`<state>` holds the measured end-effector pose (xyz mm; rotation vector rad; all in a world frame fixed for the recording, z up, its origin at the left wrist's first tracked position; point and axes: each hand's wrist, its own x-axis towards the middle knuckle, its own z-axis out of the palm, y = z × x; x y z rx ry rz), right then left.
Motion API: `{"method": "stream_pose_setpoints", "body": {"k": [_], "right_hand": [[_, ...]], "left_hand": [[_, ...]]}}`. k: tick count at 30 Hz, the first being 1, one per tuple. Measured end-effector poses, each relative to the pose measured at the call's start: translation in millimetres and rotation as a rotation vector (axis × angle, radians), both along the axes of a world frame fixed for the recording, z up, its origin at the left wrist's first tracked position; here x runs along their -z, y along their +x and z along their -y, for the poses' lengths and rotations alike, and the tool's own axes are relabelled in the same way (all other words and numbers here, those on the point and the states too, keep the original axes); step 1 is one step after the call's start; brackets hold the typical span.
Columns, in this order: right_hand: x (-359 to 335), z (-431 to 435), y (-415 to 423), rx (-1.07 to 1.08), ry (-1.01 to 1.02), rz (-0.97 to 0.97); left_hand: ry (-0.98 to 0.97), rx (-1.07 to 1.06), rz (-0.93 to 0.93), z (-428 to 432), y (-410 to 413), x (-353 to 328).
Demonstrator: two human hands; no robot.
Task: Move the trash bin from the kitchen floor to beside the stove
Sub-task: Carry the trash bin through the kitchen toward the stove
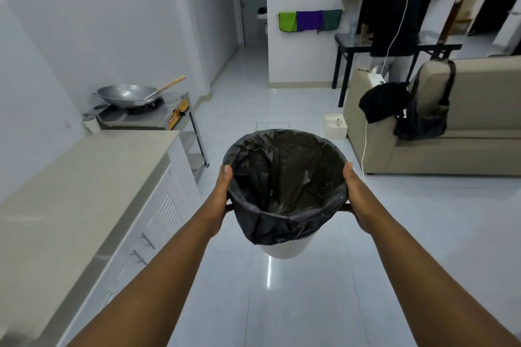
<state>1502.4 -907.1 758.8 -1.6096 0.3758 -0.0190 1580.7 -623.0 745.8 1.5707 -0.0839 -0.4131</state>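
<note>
Head: trash bin (284, 251) between both hands

Single head-worn wide-angle view, looking forward and steeply down over both outstretched forearms. Trash bin (284, 191) sitting close, dead centre, seen from above into its mouth. Counter (84, 177) running along the left edge; stove (146, 113) lying beyond it, farther off. Edges bowing with lens distortion.

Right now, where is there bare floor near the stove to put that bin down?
The floor between the stove stand and the far wall is bare, as is the middle floor ahead of the bin. It is crowded by the sofa: a white box and a cord.
</note>
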Motion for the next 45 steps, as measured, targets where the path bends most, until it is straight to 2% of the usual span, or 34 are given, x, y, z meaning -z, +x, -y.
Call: {"method": "stream_pose_setpoints", "body": {"k": [13,24,33,45], "right_hand": [[0,65,213,-0.045,-0.034,-0.025],[-1,104,440,0.080,-0.008,-0.015],[4,154,600,0.094,0.013,-0.049],[0,246,836,0.057,0.038,-0.026]], "left_hand": [[-0.045,-0.027,-0.018,64,199,10],[-0.057,0.066,-0.047,108,455,7],[-0.039,0.074,-0.032,160,613,11],[-0.025,-0.106,-0.037,253,811,6]]}}
